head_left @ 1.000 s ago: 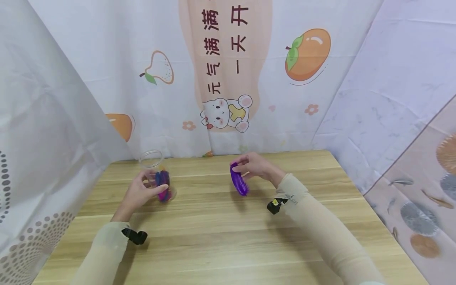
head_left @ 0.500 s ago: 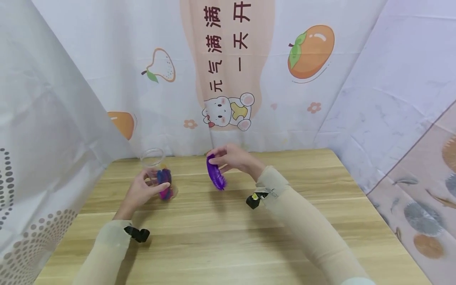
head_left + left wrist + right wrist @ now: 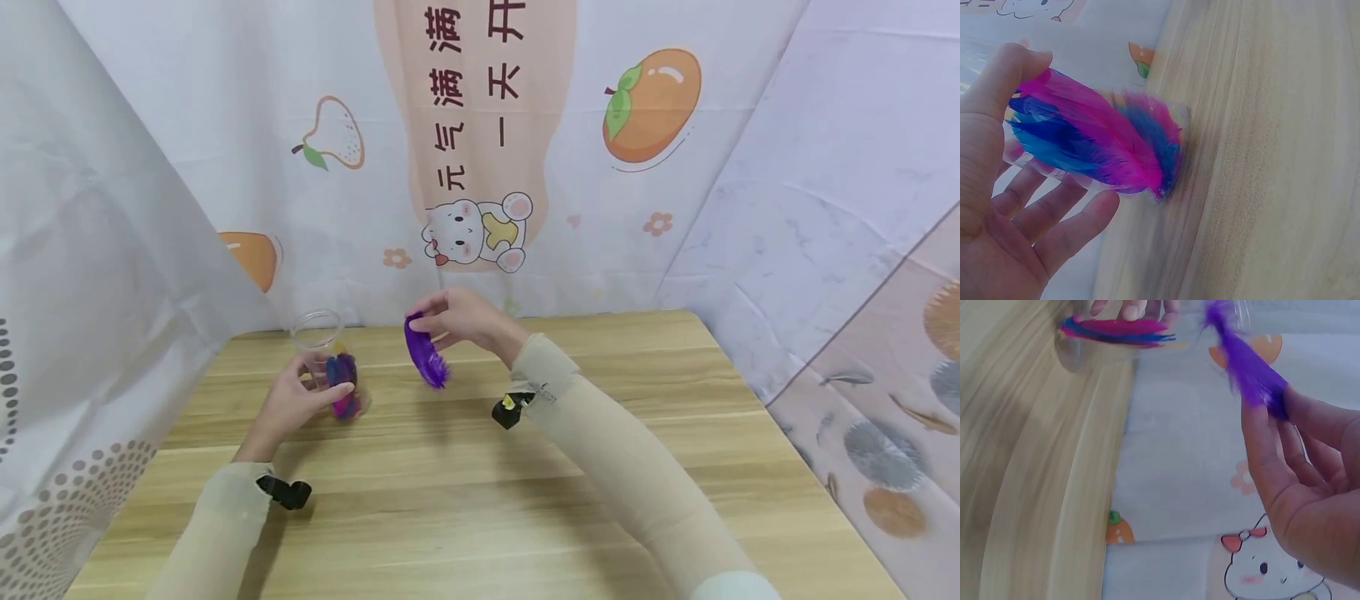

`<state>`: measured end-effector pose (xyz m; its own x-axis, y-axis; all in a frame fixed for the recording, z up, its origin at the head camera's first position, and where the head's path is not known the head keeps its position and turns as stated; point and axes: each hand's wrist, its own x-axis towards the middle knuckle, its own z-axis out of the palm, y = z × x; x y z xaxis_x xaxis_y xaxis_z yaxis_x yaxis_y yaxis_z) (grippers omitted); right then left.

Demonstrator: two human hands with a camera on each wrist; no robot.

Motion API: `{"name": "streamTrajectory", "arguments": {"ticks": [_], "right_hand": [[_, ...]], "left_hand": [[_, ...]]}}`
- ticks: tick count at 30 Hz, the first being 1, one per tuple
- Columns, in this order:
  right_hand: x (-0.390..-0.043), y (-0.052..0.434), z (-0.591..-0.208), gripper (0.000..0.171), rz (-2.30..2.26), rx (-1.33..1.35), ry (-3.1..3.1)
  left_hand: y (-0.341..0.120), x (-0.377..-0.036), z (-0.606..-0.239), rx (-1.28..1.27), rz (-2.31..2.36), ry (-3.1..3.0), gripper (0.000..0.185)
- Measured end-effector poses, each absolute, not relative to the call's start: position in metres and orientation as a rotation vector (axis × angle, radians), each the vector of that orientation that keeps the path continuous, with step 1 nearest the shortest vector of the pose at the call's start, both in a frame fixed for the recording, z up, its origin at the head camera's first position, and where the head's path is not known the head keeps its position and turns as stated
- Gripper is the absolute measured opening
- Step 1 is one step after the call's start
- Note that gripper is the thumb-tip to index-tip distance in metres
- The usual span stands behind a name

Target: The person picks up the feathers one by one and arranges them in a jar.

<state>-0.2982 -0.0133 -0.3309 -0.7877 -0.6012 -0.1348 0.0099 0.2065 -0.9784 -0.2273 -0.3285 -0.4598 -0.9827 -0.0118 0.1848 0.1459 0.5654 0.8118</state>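
Note:
A clear plastic jar [image 3: 324, 350] stands on the wooden table [image 3: 480, 467] at the back left, holding several pink and blue feathers [image 3: 1097, 147]. My left hand [image 3: 296, 400] wraps round the jar, thumb and fingers curled on its wall. My right hand [image 3: 457, 321] hovers above the table just right of the jar and pinches a purple feather [image 3: 424, 352] at its top, the plume hanging down. The right wrist view shows the purple feather [image 3: 1244, 362] between my fingertips [image 3: 1266, 415], with the jar [image 3: 1116, 337] beyond it.
Printed cloth backdrops [image 3: 480, 150] wall in the table at the back and on both sides. Small black wrist cameras [image 3: 285, 493] sit on both sleeves. Bare wood stretches across the front and right of the table.
My right hand has carried the purple feather leftward and upward, from mid-table to close beside the jar. The left hand stays on the jar.

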Motion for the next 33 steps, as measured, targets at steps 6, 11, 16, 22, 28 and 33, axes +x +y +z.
{"name": "streamTrajectory", "arguments": {"ticks": [6,11,16,22,28,33], "right_hand": [[-0.294,-0.033,-0.319,0.023,-1.704,-0.499,2.008],[-0.286,-0.050,-0.315,0.023,-1.796,-0.519,1.977],[-0.280,-0.065,-0.310,0.018,-1.949,-0.502,1.965],[-0.276,-0.085,-0.297,0.014,-2.368,-0.601,2.037],[-0.267,-0.102,-0.288,0.013,-2.475,-0.719,2.030],[-0.271,-0.112,-0.293,0.013,-2.460,-0.736,2.079]], "left_hand": [[-0.329,-0.228,-0.459,-0.127,-1.405,-2.620,0.067],[-0.331,-0.227,-0.459,-0.121,-1.399,-2.620,0.067],[-0.333,-0.227,-0.461,-0.121,-1.377,-2.632,0.067],[-0.333,-0.228,-0.465,-0.128,-1.374,-2.621,0.067],[-0.333,-0.231,-0.465,-0.096,-1.397,-2.645,0.072],[-0.332,-0.230,-0.464,-0.098,-1.422,-2.633,0.070]]}}
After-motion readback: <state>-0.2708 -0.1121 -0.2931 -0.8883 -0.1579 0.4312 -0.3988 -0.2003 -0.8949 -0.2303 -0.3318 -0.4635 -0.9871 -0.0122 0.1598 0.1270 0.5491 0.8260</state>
